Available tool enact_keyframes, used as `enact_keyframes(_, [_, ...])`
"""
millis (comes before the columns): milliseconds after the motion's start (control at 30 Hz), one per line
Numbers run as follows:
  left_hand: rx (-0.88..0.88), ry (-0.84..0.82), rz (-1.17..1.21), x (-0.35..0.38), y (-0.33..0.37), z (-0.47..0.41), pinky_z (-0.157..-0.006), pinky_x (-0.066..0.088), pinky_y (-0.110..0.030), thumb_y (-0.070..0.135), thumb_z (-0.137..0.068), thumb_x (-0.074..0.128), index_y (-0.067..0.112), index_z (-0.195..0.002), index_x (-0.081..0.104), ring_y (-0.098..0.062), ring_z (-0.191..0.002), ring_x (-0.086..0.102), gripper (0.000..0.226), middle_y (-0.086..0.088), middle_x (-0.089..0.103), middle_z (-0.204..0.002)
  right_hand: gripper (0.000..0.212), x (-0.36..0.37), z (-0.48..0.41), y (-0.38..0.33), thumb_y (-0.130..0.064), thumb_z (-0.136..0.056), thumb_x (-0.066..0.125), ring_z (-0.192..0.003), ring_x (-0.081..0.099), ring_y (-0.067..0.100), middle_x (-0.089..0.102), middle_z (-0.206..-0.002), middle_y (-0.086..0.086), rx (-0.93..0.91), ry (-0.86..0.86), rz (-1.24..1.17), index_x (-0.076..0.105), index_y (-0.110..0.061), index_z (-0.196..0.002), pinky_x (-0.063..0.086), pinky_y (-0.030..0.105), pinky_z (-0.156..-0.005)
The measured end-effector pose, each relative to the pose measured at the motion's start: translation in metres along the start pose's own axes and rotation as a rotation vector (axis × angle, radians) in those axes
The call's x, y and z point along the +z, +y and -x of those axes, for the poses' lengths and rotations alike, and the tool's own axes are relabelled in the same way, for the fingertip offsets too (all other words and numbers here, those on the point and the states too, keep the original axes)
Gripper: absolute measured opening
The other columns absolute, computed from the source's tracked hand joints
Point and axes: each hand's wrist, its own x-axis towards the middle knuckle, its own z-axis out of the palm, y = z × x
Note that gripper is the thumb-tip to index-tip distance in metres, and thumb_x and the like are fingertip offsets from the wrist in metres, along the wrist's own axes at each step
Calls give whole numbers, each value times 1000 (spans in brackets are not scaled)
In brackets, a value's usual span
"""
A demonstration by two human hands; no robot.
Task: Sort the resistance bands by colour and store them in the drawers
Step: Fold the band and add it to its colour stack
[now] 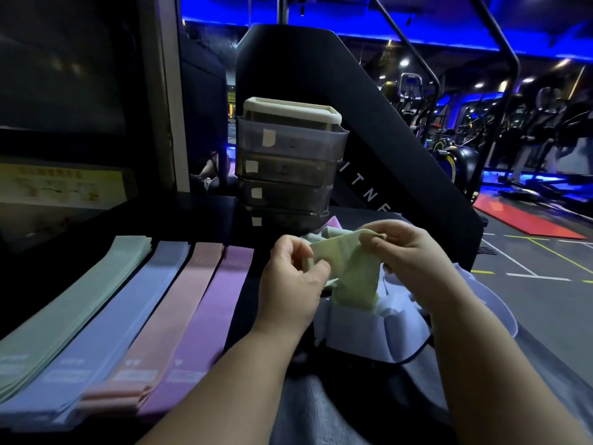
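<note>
The left hand sits just below centre frame with fingers curled, pinching one edge of a pale green band between thumb and fingertips. The right hand, a little higher and to its right, grips the band's upper end with curled fingers. Between them the band is crumpled and partly spread; its long axis runs from the right hand's grip down toward the lower middle, where the loose end hangs onto a heap of pale bands lying directly beneath both hands.

To the left, four sorted stacks lie flat and side by side on the dark counter, each with its long axis running from the lower left toward the upper centre: the green stack, the blue stack, the pink stack and the purple stack. Behind the hands, at centre frame, stands the grey drawer unit, four drawers high.
</note>
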Motion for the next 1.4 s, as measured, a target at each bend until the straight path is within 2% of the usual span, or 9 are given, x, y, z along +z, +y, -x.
enact_keyframes(233, [90, -90, -200, 0, -6, 2, -65, 47, -14, 16, -72, 78, 33, -78, 57, -3, -70, 56, 28, 6, 65, -87, 14, -3, 1, -4, -13, -85, 67, -75, 64, 14, 73, -84, 5, 39, -29, -227, 73, -13, -98, 46, 24, -65])
enact_keyframes(333, [44, -222, -138, 2, 3, 8, -80, 48, -18, 30, -75, 81, 25, -74, 64, 3, -80, 55, 18, 27, 62, -72, 21, -4, 1, -6, -26, -76, 64, -80, 62, 21, 69, -83, 6, 13, -23, -328, 73, -15, -92, 48, 33, -73])
enact_keyframes(433, [4, -228, -128, 3, 1, 6, -81, 41, -7, 48, -86, 65, 22, -82, 68, 18, -90, 53, 26, 8, 69, -86, 12, -3, 2, -6, -12, -81, 68, -83, 64, 18, 71, -86, 0, -65, -2, -268, 71, -21, -87, 49, 40, -80])
enact_keyframes(533, [2, -125, -191, 3, -8, 1, -81, 54, -26, 57, -76, 63, 42, -89, 62, -3, -90, 64, 20, -5, 64, -112, 35, 1, 3, -5, 13, -88, 54, -79, 62, 12, 70, -84, -7, -133, -24, -274, 68, -19, -93, 51, 31, -72])
enact_keyframes(667, [79, -76, -250, 1, -9, 1, -90, 51, -39, 49, -63, 67, 39, -107, 57, -18, -105, 58, 46, 14, 63, -108, 46, 5, 4, -4, 23, -87, 46, -74, 62, 6, 64, -78, -8, -209, -136, -328, 62, -15, -107, 50, 19, -66])
enact_keyframes(867, [-89, -278, 17, 2, 2, 2, -80, 51, -14, 15, -88, 59, 26, -101, 70, 4, -98, 59, 20, 22, 64, -86, 42, 9, 0, -3, -3, -78, 65, -79, 63, 11, 64, -82, -2, -213, -72, -418, 58, -20, -116, 53, 24, -70])
enact_keyframes(1000, [-89, -185, 12, 3, -2, -2, -101, 46, -52, 59, -70, 52, 44, -94, 67, -38, -130, 45, 32, 0, 66, -114, 52, 15, 2, -6, -32, -72, 74, -74, 61, 12, 59, -87, 9, 40, -58, -340, 59, -12, -117, 51, 24, -63])
enact_keyframes(1233, [-47, -78, -5, 0, 0, -3, -90, 55, -45, 50, -78, 57, 44, -101, 64, -18, -99, 65, 25, -5, 63, -113, 39, 16, 4, -5, -53, -77, 66, -77, 49, 23, 57, -85, 13, 156, -289, -174, 76, -17, -87, 36, 27, -62])
enact_keyframes(1400, [-38, -140, 46, 0, 3, 0, -90, 54, -49, 64, -73, 55, 47, -97, 64, -23, -100, 64, 31, -9, 60, -115, 22, 17, 5, -3, -25, -91, 64, -64, 51, 12, 61, -74, 8, 69, -196, -62, 71, -5, -89, 40, 18, -53])
